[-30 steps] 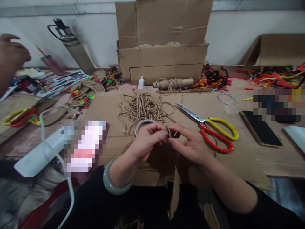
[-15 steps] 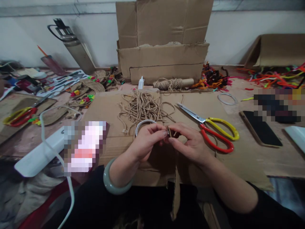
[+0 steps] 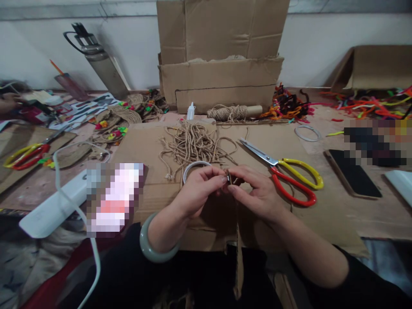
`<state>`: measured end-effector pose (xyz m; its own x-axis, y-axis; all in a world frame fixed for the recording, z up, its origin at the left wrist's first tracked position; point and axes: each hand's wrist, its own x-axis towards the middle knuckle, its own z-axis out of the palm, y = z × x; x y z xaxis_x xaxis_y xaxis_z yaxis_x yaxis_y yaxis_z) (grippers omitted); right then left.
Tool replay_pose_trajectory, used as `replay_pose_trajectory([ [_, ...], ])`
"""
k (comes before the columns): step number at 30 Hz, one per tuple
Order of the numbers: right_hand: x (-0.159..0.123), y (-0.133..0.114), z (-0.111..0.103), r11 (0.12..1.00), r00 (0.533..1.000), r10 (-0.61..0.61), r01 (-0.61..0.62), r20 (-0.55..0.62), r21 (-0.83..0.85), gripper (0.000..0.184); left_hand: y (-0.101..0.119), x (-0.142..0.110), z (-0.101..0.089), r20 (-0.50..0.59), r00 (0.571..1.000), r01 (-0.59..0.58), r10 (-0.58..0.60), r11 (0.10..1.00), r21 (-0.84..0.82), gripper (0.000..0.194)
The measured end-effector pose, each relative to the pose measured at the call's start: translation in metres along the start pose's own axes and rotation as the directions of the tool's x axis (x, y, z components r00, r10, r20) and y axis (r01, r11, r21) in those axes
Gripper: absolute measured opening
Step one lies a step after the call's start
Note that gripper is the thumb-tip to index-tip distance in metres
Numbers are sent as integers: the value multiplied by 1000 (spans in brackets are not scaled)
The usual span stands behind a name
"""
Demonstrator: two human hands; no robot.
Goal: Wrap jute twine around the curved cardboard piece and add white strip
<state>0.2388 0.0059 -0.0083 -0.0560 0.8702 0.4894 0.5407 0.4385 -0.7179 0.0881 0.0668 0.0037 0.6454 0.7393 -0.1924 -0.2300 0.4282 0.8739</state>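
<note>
Fingertip to fingertip, my left hand [image 3: 202, 186] and my right hand [image 3: 255, 193] meet above the cardboard sheet, both closed in a pinch. Between them is the upper end of a narrow brown cardboard strip [image 3: 239, 266], which dangles below the sheet's near edge. My fingers hide most of the pinched part. A white ring [image 3: 186, 171] lies partly behind my left hand. Beyond my hands is a loose pile of cut jute cords [image 3: 195, 146]. Scissors with one red and one yellow handle [image 3: 277, 165] lie partly spread beside my right hand.
A small white bottle [image 3: 191, 111] and a jute twine roll [image 3: 230, 113] stand before a cardboard box [image 3: 222, 81]. Phones [image 3: 352, 174] lie at right. A white power strip [image 3: 58, 206] with its cable is at left. Another person's hand [image 3: 9, 103] shows at far left.
The hanging strip has turned slightly and its lower end has shifted a little right. Another person's hand has come into view at the far left. My hands stay nearly in place.
</note>
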Motion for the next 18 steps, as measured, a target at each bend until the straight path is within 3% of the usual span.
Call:
replay_pose_trajectory([
  [9,0,-1,1,998,999,53,-53,-2,24,23,0,0,1,-10,999,-34,35,998,55,19],
  [18,1,-2,0,997,998,67,-68,20,45,23,-2,-3,3,-72,974,-197,216,957,212,10],
])
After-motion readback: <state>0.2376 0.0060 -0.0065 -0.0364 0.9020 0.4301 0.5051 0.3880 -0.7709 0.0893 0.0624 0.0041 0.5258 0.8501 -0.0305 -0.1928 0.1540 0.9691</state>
